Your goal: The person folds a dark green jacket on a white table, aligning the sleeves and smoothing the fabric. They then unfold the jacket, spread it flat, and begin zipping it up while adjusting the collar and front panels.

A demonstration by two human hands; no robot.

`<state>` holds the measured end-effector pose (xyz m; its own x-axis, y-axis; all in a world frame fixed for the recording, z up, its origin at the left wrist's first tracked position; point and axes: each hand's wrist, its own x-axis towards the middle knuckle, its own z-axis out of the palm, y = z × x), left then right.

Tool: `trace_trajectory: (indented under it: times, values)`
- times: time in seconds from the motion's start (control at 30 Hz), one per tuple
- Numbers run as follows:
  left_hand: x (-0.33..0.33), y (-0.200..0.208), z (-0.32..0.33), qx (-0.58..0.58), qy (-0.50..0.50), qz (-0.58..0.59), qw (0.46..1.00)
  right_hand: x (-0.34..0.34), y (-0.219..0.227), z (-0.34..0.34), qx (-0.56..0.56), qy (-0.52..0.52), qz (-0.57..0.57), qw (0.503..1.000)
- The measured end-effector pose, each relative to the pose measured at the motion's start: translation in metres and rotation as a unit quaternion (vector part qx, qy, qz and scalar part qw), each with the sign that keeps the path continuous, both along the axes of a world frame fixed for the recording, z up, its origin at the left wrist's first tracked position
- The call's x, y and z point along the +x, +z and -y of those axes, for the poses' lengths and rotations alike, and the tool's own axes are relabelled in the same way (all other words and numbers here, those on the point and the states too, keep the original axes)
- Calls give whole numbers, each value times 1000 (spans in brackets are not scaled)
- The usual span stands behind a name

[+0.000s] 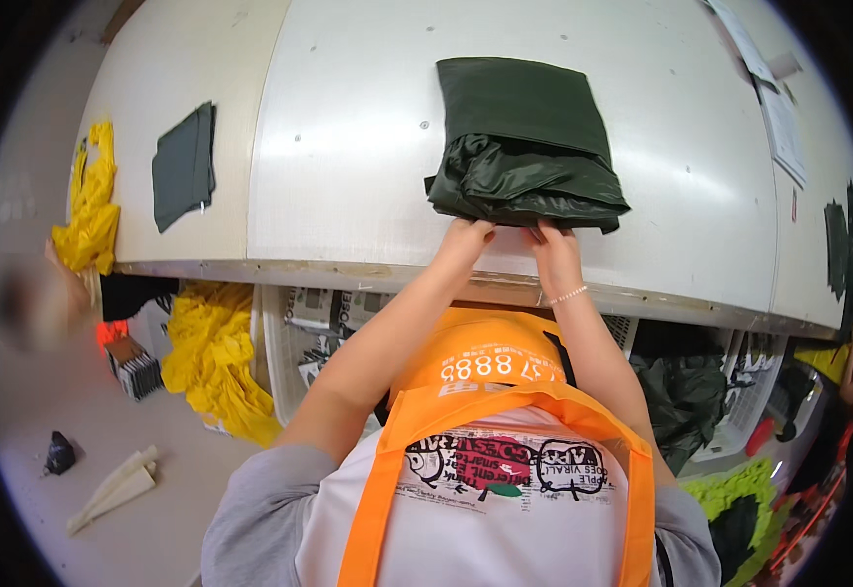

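Observation:
In front of me on the pale table lies a folded dark green shiny cloth (529, 103), smooth at its far half and bunched and wrinkled at its near half. At its near edge, my left hand (469, 241) has its fingers closed on the cloth, left of the middle. A short way to the right my right hand (554, 249), a beaded bracelet on its wrist, closes on the same edge. Fingertips of both hands are partly hidden by the fabric. Whether the cloth is a garment or a bag I cannot tell.
A flat folded dark green piece (184, 166) lies on the left part of the table (348, 186). Yellow cloth (92, 210) is near a person at the far left. Below the edge are a yellow pile (213, 357) and dark green cloth (683, 396). Papers (781, 132) lie right.

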<state>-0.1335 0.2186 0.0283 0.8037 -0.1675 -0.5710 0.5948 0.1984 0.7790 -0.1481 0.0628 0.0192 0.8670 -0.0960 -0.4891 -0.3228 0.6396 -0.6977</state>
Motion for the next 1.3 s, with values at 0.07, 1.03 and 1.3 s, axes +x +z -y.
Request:
trace_trajectory:
  times: [0.07, 1.03, 1.3]
  values:
    - [-3, 30, -8, 182, -191, 68, 962, 2, 2, 0, 56, 8, 6, 998]
    - [96, 122, 66, 499, -384, 554, 545, 12, 97, 37, -696, -62, 275, 660]
    - [103, 115, 75, 468, -421, 548, 551, 46, 61, 68, -788, 311, 12, 532]
